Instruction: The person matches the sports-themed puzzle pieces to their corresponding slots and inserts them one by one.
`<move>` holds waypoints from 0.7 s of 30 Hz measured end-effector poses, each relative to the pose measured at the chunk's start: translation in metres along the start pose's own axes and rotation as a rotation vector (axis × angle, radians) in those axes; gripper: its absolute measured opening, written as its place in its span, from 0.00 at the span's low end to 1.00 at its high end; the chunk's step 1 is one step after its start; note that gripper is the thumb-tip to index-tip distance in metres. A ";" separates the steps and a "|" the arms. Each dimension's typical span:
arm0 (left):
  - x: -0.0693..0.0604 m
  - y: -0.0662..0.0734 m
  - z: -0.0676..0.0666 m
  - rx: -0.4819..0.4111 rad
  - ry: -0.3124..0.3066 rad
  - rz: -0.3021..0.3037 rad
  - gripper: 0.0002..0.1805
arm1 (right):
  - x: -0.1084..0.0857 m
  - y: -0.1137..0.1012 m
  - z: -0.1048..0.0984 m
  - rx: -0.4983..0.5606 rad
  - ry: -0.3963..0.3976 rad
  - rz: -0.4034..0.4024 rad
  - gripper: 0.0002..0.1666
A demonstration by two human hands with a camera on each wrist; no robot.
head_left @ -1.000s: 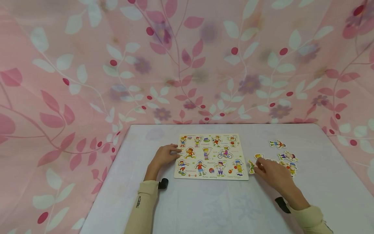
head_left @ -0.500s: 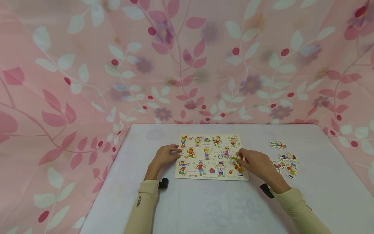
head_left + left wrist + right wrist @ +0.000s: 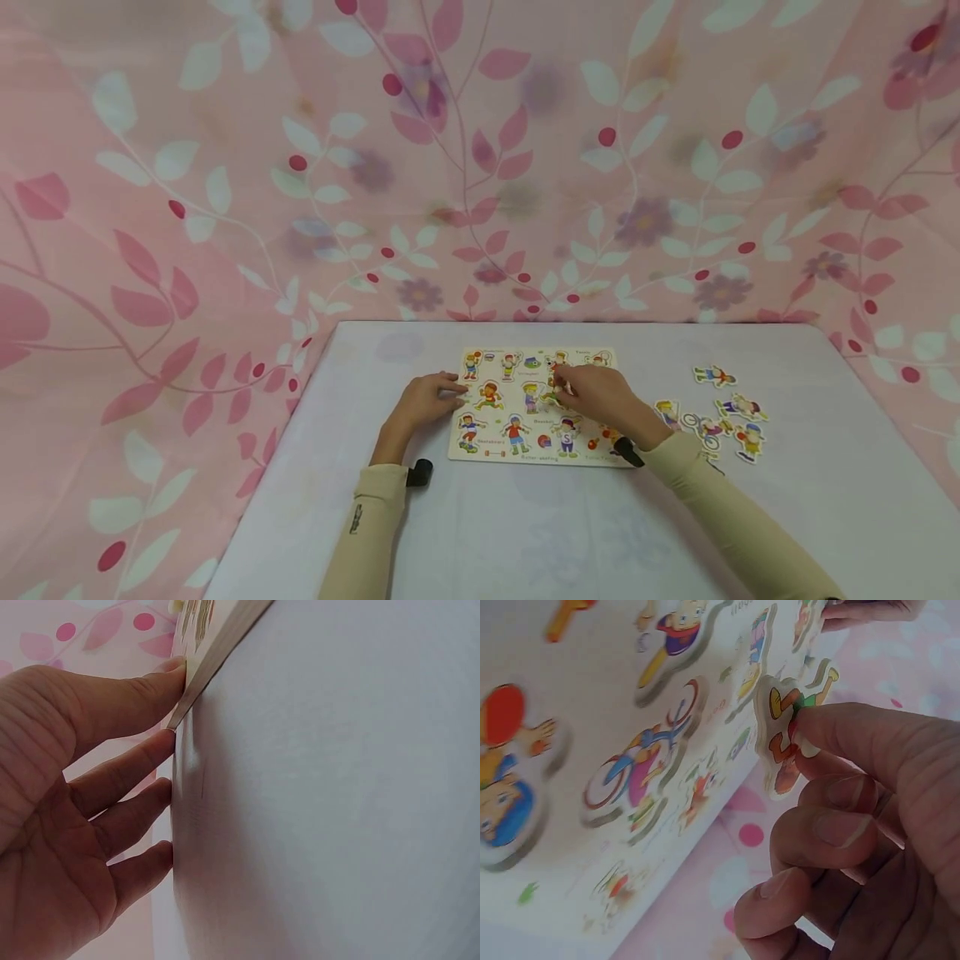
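A puzzle board (image 3: 463, 454) printed with sports figures lies flat on the table. At its left edge rests my left hand (image 3: 426, 402); in the left wrist view the thumb touches the board's rim (image 3: 217, 652), and the nearly straight fingers of that hand (image 3: 82, 795) touch the edge and the white cloth. Over the board's middle right, my right hand (image 3: 603, 398) holds a small figure piece (image 3: 553, 398). The right wrist view shows this hand (image 3: 855, 802) pinching the running-figure piece (image 3: 781, 742), tilted above the board (image 3: 570, 862), between thumb and fingers.
Several loose figure pieces lie right of the board, among them a blue-trousered one (image 3: 716, 376), a cyclist (image 3: 707, 429) and one in yellow (image 3: 748, 442). The white cloth-covered table (image 3: 510, 533) ends at a pink floral curtain (image 3: 555, 167).
My right hand has moved left from the loose pieces, across the board's right side, carrying the piece to the middle right. My left hand has stayed at the left edge.
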State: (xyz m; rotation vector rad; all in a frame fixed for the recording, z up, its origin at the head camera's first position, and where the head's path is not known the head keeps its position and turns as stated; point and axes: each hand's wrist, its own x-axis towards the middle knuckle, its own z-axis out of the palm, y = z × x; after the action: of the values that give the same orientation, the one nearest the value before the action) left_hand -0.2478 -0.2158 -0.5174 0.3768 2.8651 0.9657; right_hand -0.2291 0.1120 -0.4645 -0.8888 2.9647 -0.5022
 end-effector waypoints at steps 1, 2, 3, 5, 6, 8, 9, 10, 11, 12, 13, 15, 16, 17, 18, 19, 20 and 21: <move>0.000 0.000 0.000 0.002 0.002 0.001 0.13 | 0.004 -0.002 0.001 -0.002 -0.007 -0.011 0.05; -0.001 0.001 -0.001 0.004 0.002 0.003 0.13 | 0.009 -0.003 0.002 -0.002 -0.013 -0.022 0.05; -0.001 0.001 -0.001 0.005 0.003 0.004 0.13 | 0.013 -0.005 0.003 0.000 -0.021 -0.029 0.06; 0.000 0.000 0.000 0.010 0.004 0.006 0.13 | 0.021 -0.008 0.005 0.001 -0.041 -0.047 0.06; 0.000 -0.001 0.000 0.010 0.004 0.005 0.13 | 0.025 -0.010 0.006 0.001 -0.051 -0.059 0.06; 0.000 -0.002 0.001 0.006 0.005 0.003 0.13 | 0.032 -0.014 0.008 0.005 -0.070 -0.074 0.05; 0.000 -0.002 0.001 0.004 0.006 0.003 0.13 | 0.036 -0.015 0.009 0.002 -0.075 -0.081 0.05; 0.000 -0.003 0.001 0.001 0.007 0.006 0.13 | 0.039 -0.016 0.011 0.004 -0.081 -0.088 0.04; 0.000 -0.003 0.002 -0.002 0.008 0.008 0.13 | 0.042 -0.018 0.012 0.008 -0.086 -0.096 0.04; 0.000 -0.003 0.002 -0.006 0.009 0.010 0.13 | 0.045 -0.020 0.013 0.005 -0.092 -0.100 0.04; 0.000 -0.003 0.002 -0.007 0.009 0.010 0.13 | 0.049 -0.021 0.015 -0.005 -0.097 -0.102 0.04; 0.001 -0.003 0.002 -0.007 0.008 0.011 0.13 | 0.055 -0.024 0.018 -0.012 -0.103 -0.117 0.04; 0.001 -0.003 0.002 -0.006 0.007 0.011 0.13 | 0.058 -0.025 0.019 -0.014 -0.110 -0.118 0.04; 0.001 -0.003 0.002 -0.004 0.006 0.009 0.13 | 0.061 -0.027 0.021 -0.021 -0.120 -0.118 0.04; 0.001 -0.003 0.001 -0.001 0.003 0.006 0.13 | 0.064 -0.028 0.022 -0.028 -0.130 -0.117 0.04; 0.001 -0.003 0.001 0.003 0.000 0.007 0.13 | 0.066 -0.029 0.024 -0.033 -0.137 -0.117 0.04; 0.001 -0.003 0.001 0.004 0.000 0.008 0.13 | 0.069 -0.031 0.025 -0.028 -0.148 -0.117 0.05; 0.001 -0.003 0.000 0.005 0.000 0.009 0.13 | 0.071 -0.032 0.027 -0.030 -0.160 -0.115 0.05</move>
State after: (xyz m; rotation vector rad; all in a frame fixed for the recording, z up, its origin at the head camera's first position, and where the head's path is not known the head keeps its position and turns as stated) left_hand -0.2495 -0.2174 -0.5194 0.3909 2.8690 0.9596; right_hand -0.2689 0.0404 -0.4739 -1.0533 2.7966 -0.3706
